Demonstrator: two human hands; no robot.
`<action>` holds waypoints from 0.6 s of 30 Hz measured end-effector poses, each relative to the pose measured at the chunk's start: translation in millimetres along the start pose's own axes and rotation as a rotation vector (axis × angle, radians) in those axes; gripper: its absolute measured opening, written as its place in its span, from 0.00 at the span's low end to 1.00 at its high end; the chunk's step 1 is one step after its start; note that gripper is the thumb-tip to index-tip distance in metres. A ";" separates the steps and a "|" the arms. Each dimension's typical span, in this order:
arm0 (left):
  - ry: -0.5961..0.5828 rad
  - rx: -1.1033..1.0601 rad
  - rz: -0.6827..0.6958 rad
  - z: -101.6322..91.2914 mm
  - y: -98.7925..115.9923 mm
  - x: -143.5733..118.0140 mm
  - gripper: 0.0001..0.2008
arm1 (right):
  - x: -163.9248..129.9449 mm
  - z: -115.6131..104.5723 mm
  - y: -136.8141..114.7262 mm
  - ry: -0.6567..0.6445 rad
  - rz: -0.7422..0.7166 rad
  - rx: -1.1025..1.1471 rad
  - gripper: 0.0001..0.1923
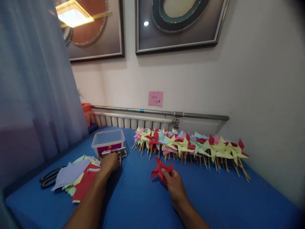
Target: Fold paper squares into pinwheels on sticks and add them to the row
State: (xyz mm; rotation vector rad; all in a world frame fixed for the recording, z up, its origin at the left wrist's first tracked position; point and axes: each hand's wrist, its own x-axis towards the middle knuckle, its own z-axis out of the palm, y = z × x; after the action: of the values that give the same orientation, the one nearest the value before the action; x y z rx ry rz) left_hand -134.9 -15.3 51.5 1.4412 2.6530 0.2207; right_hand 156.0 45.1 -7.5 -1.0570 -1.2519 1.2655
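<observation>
A red paper pinwheel (160, 171) without a stick is pinched in my right hand (175, 186), its thumb on the front near the centre. My left hand (111, 163) is curled over a small white and grey open box (122, 153) in front of a clear plastic tub (108, 138). Its fingertips are hidden, so what they hold does not show. Beside my left forearm lies a loose pile of cut paper sheets (73, 173) in lilac, red, yellow and green. The dark handles of a pair of scissors (50, 178) stick out at the pile's left side.
Several finished pinwheels on sticks (188, 146) lie in a long row along the back of the blue-covered table (138, 203). Behind run a metal pipe (202, 116) and a radiator (133, 121). A curtain (40, 82) hangs at left, near a red basket (86, 113).
</observation>
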 end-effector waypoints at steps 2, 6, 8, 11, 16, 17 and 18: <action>-0.007 -0.034 0.002 -0.6 -1.4 0.2 0.14 | 2.1 -0.2 2.7 0.012 0.021 -0.011 0.15; -0.021 -0.051 -0.007 -0.8 -3.3 1.3 0.12 | 5.3 -1.1 6.5 0.011 0.037 -0.037 0.16; -0.017 -0.035 -0.011 0.4 -3.3 2.2 0.13 | 5.9 -1.3 7.5 0.013 0.029 -0.046 0.16; -0.014 -0.016 -0.017 1.9 -2.6 2.8 0.13 | 5.3 -0.9 6.4 0.008 0.021 -0.040 0.16; -0.035 -0.054 -0.019 -1.9 -1.4 -0.2 0.13 | 2.0 1.3 -1.7 0.017 0.035 -0.032 0.15; -0.043 -0.063 -0.021 -2.8 -1.3 -0.9 0.12 | 1.6 1.6 -2.9 0.018 0.035 -0.032 0.15; -0.047 -0.067 -0.024 -3.6 -1.3 -1.4 0.12 | 1.5 1.8 -3.4 0.017 0.034 -0.033 0.15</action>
State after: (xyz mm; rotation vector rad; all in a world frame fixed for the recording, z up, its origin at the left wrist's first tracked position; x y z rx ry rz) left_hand -135.8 -17.4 54.8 1.3764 2.5989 0.2671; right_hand 154.4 46.2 -3.9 -1.1150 -1.2501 1.2629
